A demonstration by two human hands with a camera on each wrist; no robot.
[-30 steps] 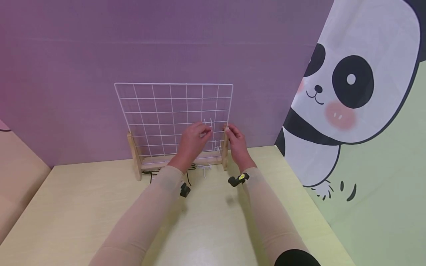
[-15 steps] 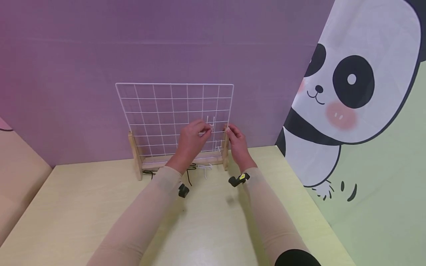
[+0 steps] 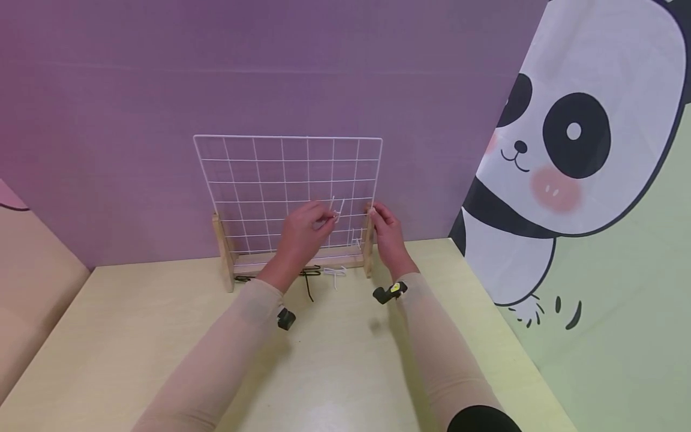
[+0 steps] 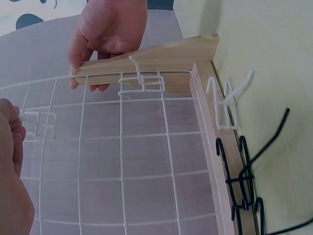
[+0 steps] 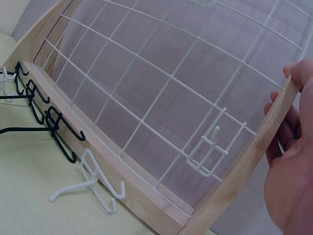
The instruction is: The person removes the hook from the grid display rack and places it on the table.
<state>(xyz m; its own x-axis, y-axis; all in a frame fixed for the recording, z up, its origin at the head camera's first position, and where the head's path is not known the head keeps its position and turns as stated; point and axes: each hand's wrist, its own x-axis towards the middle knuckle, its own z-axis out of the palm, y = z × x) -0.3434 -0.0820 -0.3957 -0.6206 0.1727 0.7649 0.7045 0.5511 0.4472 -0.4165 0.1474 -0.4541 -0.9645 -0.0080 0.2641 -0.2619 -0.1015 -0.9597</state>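
Observation:
A white wire grid panel (image 3: 294,180) stands upright in a wooden stand (image 5: 249,171). My left hand (image 3: 306,231) pinches a white wire hook (image 4: 45,124) by its arm, with the hook's prongs against the grid in the head view. At the stand's right upright, my right hand (image 5: 293,142) grips the upper end, thumb on the near side and fingers behind. Another white hook (image 5: 210,147) hangs on the grid, low and close to that upright. In the left wrist view only part of my left hand shows at the left edge.
Along the stand's front bar lie a loose white hook (image 5: 93,183) and several black hooks (image 5: 54,129). One more white hook (image 5: 6,81) sits at the far end of that row. Behind the grid rises a purple wall (image 3: 291,72), with a panda picture (image 3: 572,138) at right.
My left hand has shifted slightly left and down with the white hook, whose prongs now lean more to the side. The right hand keeps its grip on the upright.

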